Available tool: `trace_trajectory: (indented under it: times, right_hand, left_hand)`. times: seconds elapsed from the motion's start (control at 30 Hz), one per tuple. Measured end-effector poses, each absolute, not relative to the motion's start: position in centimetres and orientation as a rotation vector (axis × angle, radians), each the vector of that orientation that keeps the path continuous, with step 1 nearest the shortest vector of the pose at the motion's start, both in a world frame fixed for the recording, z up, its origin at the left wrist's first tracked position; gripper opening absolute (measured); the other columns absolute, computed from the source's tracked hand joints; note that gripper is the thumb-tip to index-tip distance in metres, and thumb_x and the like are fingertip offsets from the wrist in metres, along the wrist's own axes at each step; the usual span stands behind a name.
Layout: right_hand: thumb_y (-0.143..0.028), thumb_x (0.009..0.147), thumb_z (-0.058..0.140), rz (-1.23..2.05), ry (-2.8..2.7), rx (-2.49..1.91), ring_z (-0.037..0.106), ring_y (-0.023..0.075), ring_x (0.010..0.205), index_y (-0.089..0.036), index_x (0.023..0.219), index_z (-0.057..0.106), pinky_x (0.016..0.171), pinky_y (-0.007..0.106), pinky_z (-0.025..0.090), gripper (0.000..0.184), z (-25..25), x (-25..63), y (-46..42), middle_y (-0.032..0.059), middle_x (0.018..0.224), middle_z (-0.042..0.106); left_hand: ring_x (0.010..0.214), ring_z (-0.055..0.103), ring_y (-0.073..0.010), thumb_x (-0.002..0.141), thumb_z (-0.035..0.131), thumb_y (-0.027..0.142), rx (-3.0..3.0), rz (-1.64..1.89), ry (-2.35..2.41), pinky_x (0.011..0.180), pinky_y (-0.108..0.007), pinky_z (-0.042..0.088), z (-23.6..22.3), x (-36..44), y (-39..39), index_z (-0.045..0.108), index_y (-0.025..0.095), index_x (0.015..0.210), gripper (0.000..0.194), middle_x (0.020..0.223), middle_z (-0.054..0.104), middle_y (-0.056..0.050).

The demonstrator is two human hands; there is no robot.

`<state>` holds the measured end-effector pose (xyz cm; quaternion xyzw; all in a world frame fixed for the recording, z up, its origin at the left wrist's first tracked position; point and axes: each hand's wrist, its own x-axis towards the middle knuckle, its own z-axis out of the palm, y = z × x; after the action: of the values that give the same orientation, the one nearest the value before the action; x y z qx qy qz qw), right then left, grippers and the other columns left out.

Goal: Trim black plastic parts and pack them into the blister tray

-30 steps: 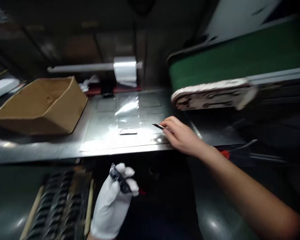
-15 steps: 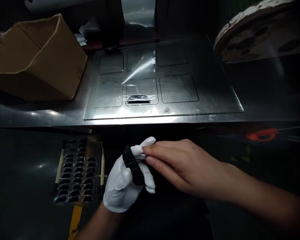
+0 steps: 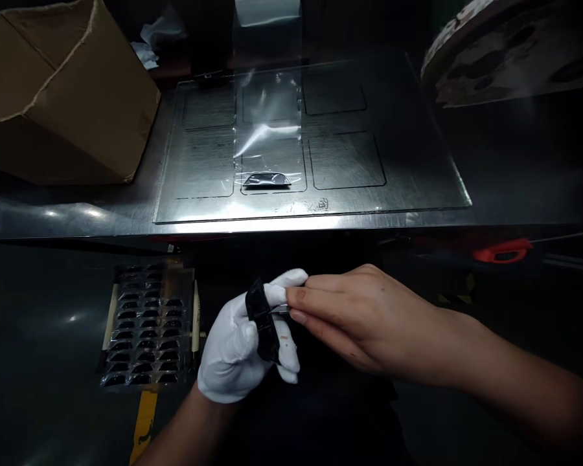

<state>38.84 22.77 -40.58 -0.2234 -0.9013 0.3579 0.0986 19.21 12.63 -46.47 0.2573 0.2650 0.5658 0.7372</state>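
A white glove covers my left hand (image 3: pixel 238 349), which is closed around a dark, glossy black plastic part (image 3: pixel 262 323) held at a slant. My bare right hand (image 3: pixel 350 317) pinches a small knife (image 3: pixel 280 309) with a thin metal blade; most of it is hidden by the fingers. The blade's tip meets the right edge of the black part, close to the gloved fingertips. On the bench above lies a similar black part (image 3: pixel 267 180), under a strip of clear film (image 3: pixel 267 110).
A glass sheet (image 3: pixel 350 200) with outlined squares rests on the metal bench (image 3: pixel 78 213). An open cardboard box (image 3: pixel 97 110) stands at left. Lower left, a clear tray (image 3: pixel 148 323) holds several black parts. An orange-red handle (image 3: pixel 502 251) shows at right, below a round object (image 3: pixel 510 58).
The view has shifted slightly, so the bench sits higher. The black part is turned a little more upright in my left hand, and the blade still touches its edge.
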Motion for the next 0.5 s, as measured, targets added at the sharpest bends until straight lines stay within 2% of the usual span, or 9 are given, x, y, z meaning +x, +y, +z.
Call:
trace_trajectory:
  times: [0.1,0.13,0.2,0.27,0.3,0.37,0.43,0.5]
  right_hand:
    - [-0.030,0.109,0.046,1.066,-2.686,-0.642,0.058,0.0106,0.070,-0.023,0.117,0.067,0.061,0.025,0.040,0.023,-40.43,38.91,22.74,-0.0008,0.091,0.068]
    - [-0.030,0.109,0.047,1.066,-2.689,-0.635,0.058,0.0106,0.070,-0.023,0.117,0.067,0.061,0.025,0.040,0.023,-40.42,38.92,22.73,-0.0008,0.092,0.068]
    - [-0.030,0.108,0.047,1.065,-2.693,-0.624,0.058,0.0108,0.070,-0.024,0.118,0.067,0.061,0.025,0.041,0.023,-40.44,38.93,22.73,-0.0010,0.092,0.069]
    - [-0.030,0.108,0.047,1.069,-2.694,-0.618,0.059,0.0110,0.071,-0.024,0.118,0.067,0.062,0.025,0.042,0.023,-40.53,38.94,22.75,-0.0010,0.092,0.069]
    - [-0.030,0.108,0.048,1.075,-2.691,-0.616,0.060,0.0110,0.071,-0.024,0.119,0.068,0.063,0.025,0.042,0.023,-40.59,38.95,22.75,-0.0009,0.092,0.070]
    - [-0.030,0.108,0.048,1.086,-2.681,-0.623,0.061,0.0111,0.072,-0.023,0.119,0.068,0.063,0.025,0.044,0.024,-40.72,38.95,22.72,-0.0004,0.092,0.070]
    - [-0.030,0.108,0.049,1.105,-2.675,-0.619,0.063,0.0112,0.074,-0.023,0.121,0.069,0.064,0.024,0.045,0.025,-40.82,38.94,22.59,0.0003,0.094,0.072]
    - [-0.029,0.107,0.050,1.135,-2.669,-0.604,0.066,0.0108,0.076,-0.024,0.126,0.070,0.064,0.024,0.046,0.027,-40.87,38.93,22.36,0.0008,0.098,0.075]
  left_hand:
    - [0.060,0.072,-0.0086,0.099,0.063,0.044,0.552,1.248,0.559,0.050,-0.015,0.056,-46.48,19.21,12.54,0.069,0.019,0.135,0.043,0.144,0.063,-0.019]
    - [0.059,0.072,-0.0094,0.099,0.063,0.044,0.544,1.244,0.552,0.050,-0.015,0.056,-46.53,19.19,12.47,0.068,0.018,0.135,0.044,0.135,0.068,-0.019]
    - [0.058,0.072,-0.0114,0.099,0.064,0.044,0.534,1.235,0.540,0.050,-0.015,0.056,-46.69,19.17,12.32,0.066,0.014,0.137,0.048,0.106,0.077,-0.014]
    - [0.058,0.071,-0.0126,0.100,0.063,0.044,0.528,1.230,0.526,0.051,-0.015,0.056,-46.87,19.23,12.15,0.063,0.012,0.140,0.051,0.083,0.076,-0.009]
    - [0.058,0.072,-0.0126,0.100,0.063,0.044,0.529,1.237,0.517,0.051,-0.015,0.056,-46.93,19.28,12.09,0.063,0.013,0.140,0.051,0.085,0.077,-0.010]
    - [0.060,0.073,-0.0111,0.100,0.062,0.043,0.527,1.261,0.500,0.051,-0.015,0.057,-46.95,19.40,12.06,0.065,0.015,0.138,0.046,0.113,0.077,-0.016]
    - [0.062,0.074,-0.0095,0.100,0.062,0.041,0.510,1.281,0.490,0.053,-0.015,0.058,-46.82,19.43,12.15,0.069,0.017,0.133,0.041,0.144,0.063,-0.019]
    - [0.065,0.074,-0.0086,0.101,0.062,0.040,0.479,1.285,0.501,0.056,-0.016,0.060,-46.56,19.31,12.34,0.070,0.020,0.132,0.038,0.156,0.054,-0.018]
